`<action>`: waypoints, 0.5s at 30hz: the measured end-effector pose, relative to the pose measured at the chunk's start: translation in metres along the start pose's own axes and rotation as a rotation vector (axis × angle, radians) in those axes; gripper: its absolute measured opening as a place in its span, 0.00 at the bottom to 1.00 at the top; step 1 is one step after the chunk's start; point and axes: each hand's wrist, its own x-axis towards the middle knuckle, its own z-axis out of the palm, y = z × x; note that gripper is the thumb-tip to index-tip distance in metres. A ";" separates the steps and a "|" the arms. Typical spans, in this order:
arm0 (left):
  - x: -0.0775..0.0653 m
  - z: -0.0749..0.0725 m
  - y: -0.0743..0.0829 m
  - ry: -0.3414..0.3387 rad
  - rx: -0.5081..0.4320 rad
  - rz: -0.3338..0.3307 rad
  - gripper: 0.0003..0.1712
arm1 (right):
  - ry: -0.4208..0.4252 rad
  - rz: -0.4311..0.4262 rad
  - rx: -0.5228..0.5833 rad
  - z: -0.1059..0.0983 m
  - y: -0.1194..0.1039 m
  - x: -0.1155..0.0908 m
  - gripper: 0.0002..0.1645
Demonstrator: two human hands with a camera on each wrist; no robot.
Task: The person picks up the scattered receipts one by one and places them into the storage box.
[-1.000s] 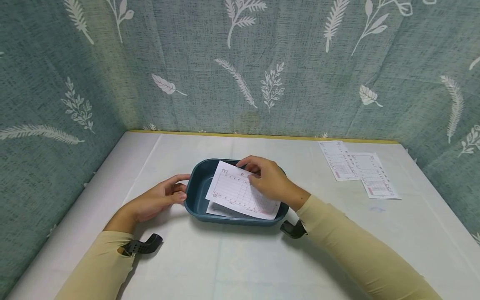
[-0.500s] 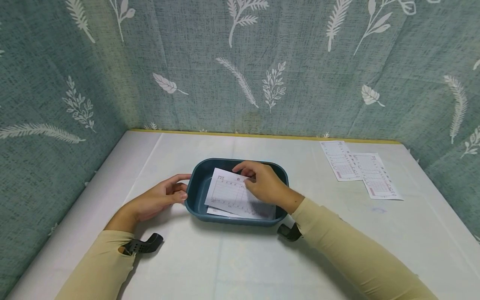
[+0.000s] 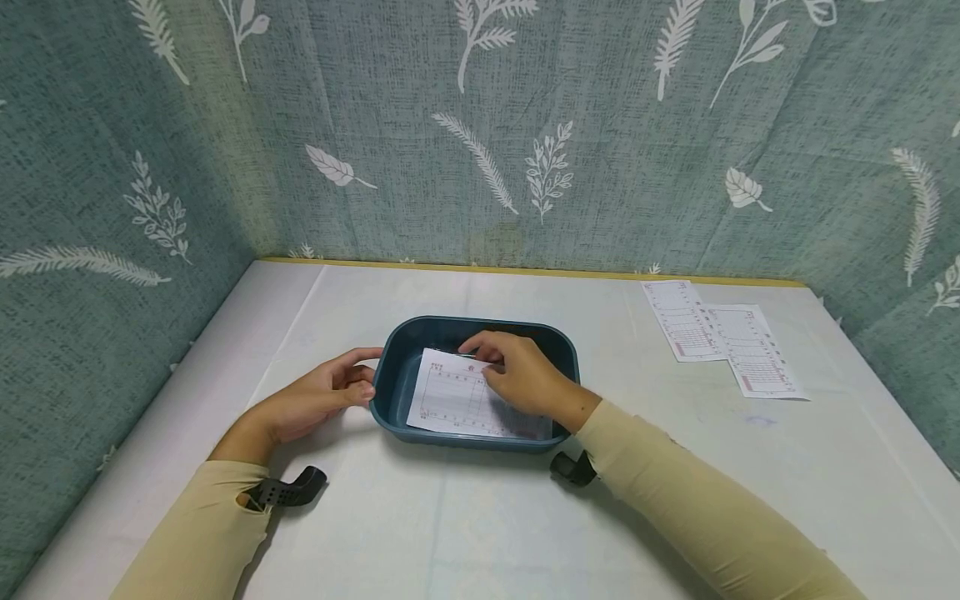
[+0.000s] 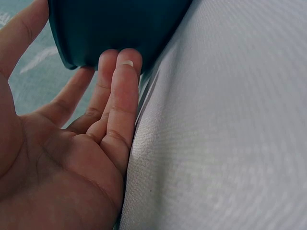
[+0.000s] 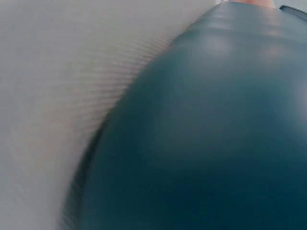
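A dark teal plastic basin (image 3: 393,379) with rounded corners stands on the table in the middle of the head view. Inside it lies a white printed paper form (image 3: 450,396), its right part covered by my right hand (image 3: 528,375). The thumb and fingers of that hand pinch the form near its far edge. My left hand (image 3: 318,400) touches the basin's left end from outside. In the left wrist view, the left hand's fingers (image 4: 122,93) rest lightly against the basin's outer wall (image 4: 120,24). The right wrist view is mostly filled by the basin's side (image 5: 192,124).
Two more printed slips (image 3: 682,321) (image 3: 757,354) lie partly overlapped at the table's back right. A white cloth (image 3: 480,517) covers the table. Leaf-patterned fabric (image 3: 480,167) hangs behind and at the sides, above a yellow strip (image 3: 555,272) along the back edge.
My right hand has come down and slightly left with the form, which now lies flatter in the basin and covers the paper beneath it. My left hand has stayed put.
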 end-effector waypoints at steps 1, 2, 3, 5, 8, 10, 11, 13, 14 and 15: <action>0.000 0.000 0.000 0.000 0.000 -0.001 0.38 | -0.001 0.005 -0.003 0.001 0.000 0.000 0.23; 0.000 0.000 0.000 0.000 0.000 -0.002 0.38 | -0.002 0.008 -0.004 0.001 0.000 0.000 0.23; 0.000 0.000 0.001 0.001 0.001 -0.004 0.38 | -0.003 0.009 -0.006 0.002 0.000 0.000 0.23; 0.000 0.000 0.001 0.001 0.006 -0.006 0.38 | -0.009 0.010 -0.006 0.003 0.000 0.000 0.23; -0.001 0.000 0.001 0.002 0.013 -0.010 0.38 | -0.013 0.012 -0.006 0.005 0.000 0.001 0.23; 0.000 0.000 0.002 0.002 0.018 -0.010 0.38 | -0.016 0.018 -0.008 0.006 0.000 0.001 0.23; 0.000 0.001 0.002 0.004 0.019 -0.011 0.38 | -0.016 0.020 -0.010 0.006 0.000 0.001 0.23; 0.000 0.001 0.002 0.006 0.023 -0.012 0.39 | -0.018 0.027 -0.011 0.007 0.000 0.001 0.24; 0.000 0.001 0.002 0.007 0.024 -0.013 0.39 | -0.018 0.028 -0.013 0.007 0.000 0.001 0.24; 0.000 0.001 0.002 0.008 0.026 -0.015 0.39 | -0.017 0.027 -0.015 0.007 0.000 0.002 0.24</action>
